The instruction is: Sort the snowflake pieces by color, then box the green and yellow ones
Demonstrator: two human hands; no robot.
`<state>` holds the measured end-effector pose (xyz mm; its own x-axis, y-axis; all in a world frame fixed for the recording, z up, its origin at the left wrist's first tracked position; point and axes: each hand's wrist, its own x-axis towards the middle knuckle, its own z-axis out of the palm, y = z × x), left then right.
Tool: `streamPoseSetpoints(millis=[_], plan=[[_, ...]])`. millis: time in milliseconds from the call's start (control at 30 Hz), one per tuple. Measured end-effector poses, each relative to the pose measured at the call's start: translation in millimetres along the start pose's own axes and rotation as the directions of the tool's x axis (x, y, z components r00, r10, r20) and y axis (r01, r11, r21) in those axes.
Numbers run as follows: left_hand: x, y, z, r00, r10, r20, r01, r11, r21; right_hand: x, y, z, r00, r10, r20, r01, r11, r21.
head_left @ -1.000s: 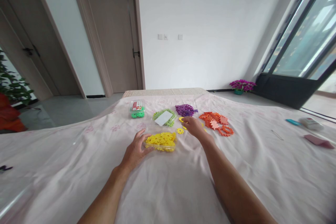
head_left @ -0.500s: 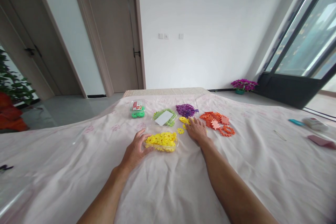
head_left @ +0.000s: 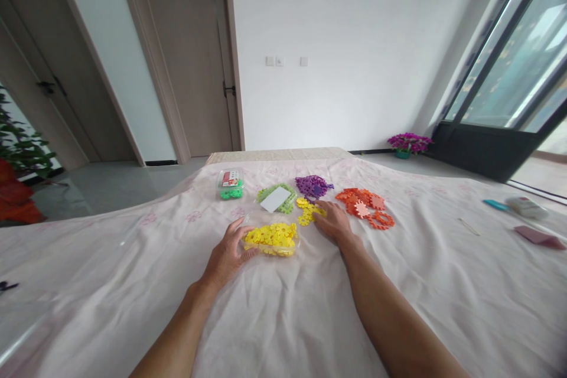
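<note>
A clear plastic box [head_left: 291,251] full of yellow flower-shaped plastic pieces [head_left: 271,235] sits on the cloth. My left hand [head_left: 231,249] grips its left end, thumb at the front and fingers behind. Right of the box lies a small heap of loose yellow pieces [head_left: 305,210]. My right hand [head_left: 333,220] is at the right side of this heap, fingers drawn together and bent down, with the fingertips against yellow pieces. How many pieces are under the fingers is hidden.
Behind stand a box of green pieces [head_left: 231,189], light green pieces [head_left: 290,204] under a white card [head_left: 274,199], and a purple pile [head_left: 312,185]. Orange pieces [head_left: 365,204] lie right of my right hand. A pink cloth [head_left: 538,237] rests far right on the bedsheet-like cover [head_left: 283,319].
My right hand's fingers have gone from spread flat over the yellow pieces to drawn together. Those loose pieces now sit closer together. My left hand stays on the box.
</note>
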<state>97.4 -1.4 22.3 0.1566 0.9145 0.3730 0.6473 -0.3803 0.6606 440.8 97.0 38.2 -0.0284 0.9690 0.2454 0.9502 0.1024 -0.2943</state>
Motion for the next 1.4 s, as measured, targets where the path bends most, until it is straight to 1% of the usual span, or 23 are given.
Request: streamPoseSetpoints(millis=[100, 233, 400, 600, 700, 800, 900, 967, 1000, 1067, 1100, 1133, 1167, 1233, 1300, 1333, 1367, 1400], plan=[[-0.1, 0.4, -0.1, 1.0, 0.002, 0.003, -0.002, 1.0, 0.004, -2.9, 1.2, -0.9, 0.998, 0.03, -0.054, -0.032, 0.999, -0.022], [0.0, 1.1, -0.5, 1.0, 0.007, -0.003, -0.007, 1.0, 0.021, -4.5, 4.1, -1.3, 0.996, 0.06, -0.06, -0.064, 0.996, -0.055], [-0.1, 0.9, -0.2, 1.0, 0.007, -0.002, -0.007, 0.999, 0.036, -4.7, 5.3, -1.5, 0.998, 0.023, -0.058, -0.028, 0.995, -0.091], [-0.2, 0.8, 0.0, 1.0, -0.002, 0.004, 0.002, 1.0, 0.031, -4.2, -1.2, -0.5, 0.997, -0.016, -0.072, 0.004, 0.985, -0.172], [-0.3, 0.3, -0.4, 1.0, 0.006, -0.004, -0.006, 1.0, 0.028, -2.6, -3.7, -0.1, 0.997, 0.005, -0.075, -0.02, 0.982, -0.19], [-0.5, 0.1, -0.7, 1.0, 0.005, -0.003, -0.005, 1.0, 0.022, -0.9, -2.2, -0.2, 0.994, 0.058, -0.091, -0.074, 0.979, -0.19], [-0.5, 0.1, -0.4, 1.0, 0.008, 0.002, -0.008, 1.0, 0.027, 0.0, 2.4, 0.3, 0.981, 0.121, -0.149, -0.142, 0.98, -0.14], [-0.4, -0.3, 0.1, 1.0, 0.017, -0.001, -0.016, 0.999, 0.031, 0.9, 4.3, 1.6, 0.968, 0.149, -0.203, -0.163, 0.985, -0.054], [-0.3, -0.7, 0.3, 1.0, 0.02, -0.003, -0.02, 0.999, 0.03, 1.6, 4.1, 2.6, 0.961, 0.153, -0.229, -0.155, 0.988, 0.011], [-0.3, -1.8, 0.7, 1.0, 0.022, -0.006, -0.022, 1.0, 0.022, 3.4, 0.1, 4.8, 0.953, 0.145, -0.266, -0.098, 0.978, 0.185], [-0.4, -2.4, 0.9, 1.0, 0.022, -0.006, -0.021, 1.0, 0.018, 4.4, -4.1, 5.7, 0.951, 0.135, -0.277, -0.051, 0.955, 0.291], [-0.3, -2.9, 1.0, 1.0, 0.021, -0.007, -0.021, 1.0, 0.016, 5.1, -9.7, 6.2, 0.951, 0.121, -0.286, 0.005, 0.915, 0.404], [-0.3, -3.1, 1.1, 1.0, 0.022, -0.008, -0.022, 1.0, 0.016, 5.2, -16.8, 6.0, 0.952, 0.106, -0.289, 0.062, 0.854, 0.516], [0.0, -2.8, 1.0, 1.0, 0.02, -0.009, -0.02, 1.0, 0.023, 3.4, -34.2, 3.1, 0.961, 0.08, -0.264, 0.139, 0.687, 0.713], [0.5, -1.5, 0.9, 1.0, 0.016, -0.007, -0.015, 0.999, 0.031, -1.5, -52.7, -3.0, 0.987, 0.01, -0.161, 0.134, 0.511, 0.849], [0.8, -0.8, 0.8, 1.0, 0.011, -0.004, -0.011, 0.999, 0.033, -4.4, -61.0, -6.4, 0.995, -0.061, -0.082, 0.101, 0.446, 0.89], [1.1, -0.3, 0.8, 1.0, 0.006, 0.0, -0.006, 0.999, 0.034, -7.2, -68.0, -9.5, 0.989, -0.149, 0.0, 0.061, 0.402, 0.914], [1.3, 0.0, 0.9, 1.0, 0.003, 0.003, -0.003, 0.999, 0.033, -9.4, -73.2, -11.8, 0.971, -0.228, 0.066, 0.025, 0.375, 0.927]])
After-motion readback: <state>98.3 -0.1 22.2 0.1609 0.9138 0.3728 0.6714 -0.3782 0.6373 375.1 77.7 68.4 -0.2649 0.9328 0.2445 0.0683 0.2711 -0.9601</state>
